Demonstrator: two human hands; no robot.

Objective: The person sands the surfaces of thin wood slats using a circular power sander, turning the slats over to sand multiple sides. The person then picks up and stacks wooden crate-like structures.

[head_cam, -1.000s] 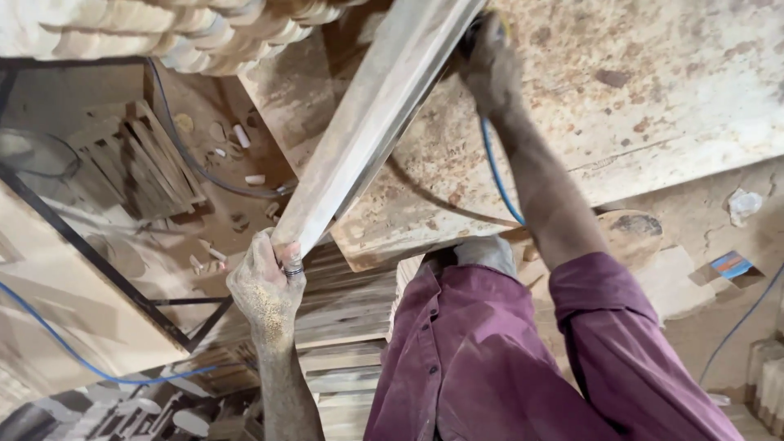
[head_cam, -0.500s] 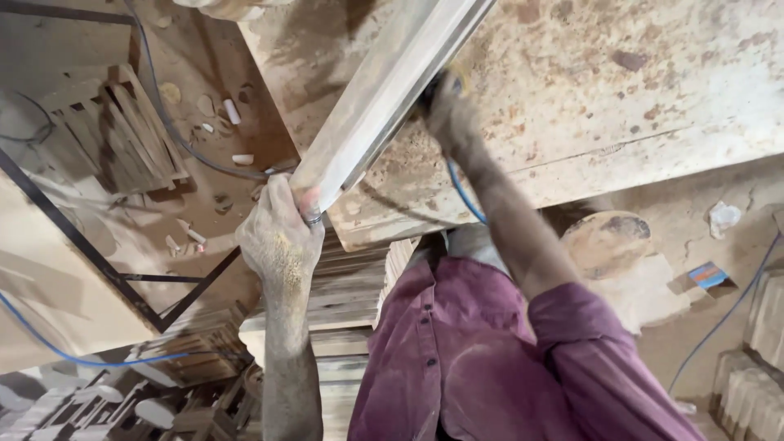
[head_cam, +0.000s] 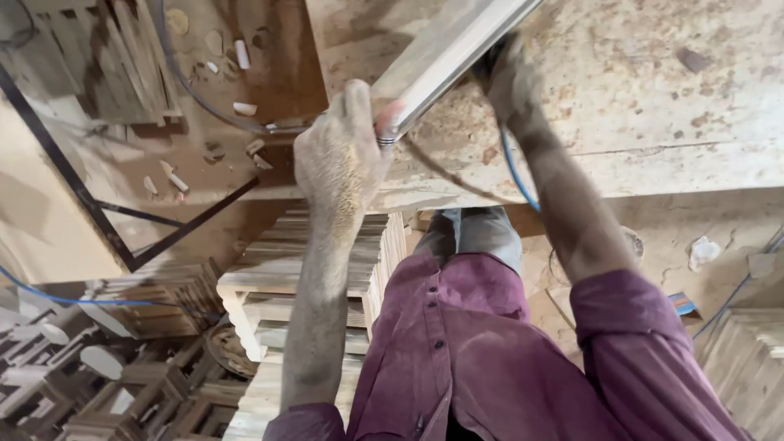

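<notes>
left hand (head_cam: 339, 155) closed around the near end of a pale wooden slat (head_cam: 445, 57), right hand (head_cam: 506, 82) blurred, grip unclear

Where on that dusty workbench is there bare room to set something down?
Free: the workbench right of the right hand, out to its front edge. Crowded: the long wooden strip held by the left hand, the stacked slats below, and scraps on the floor.
</notes>
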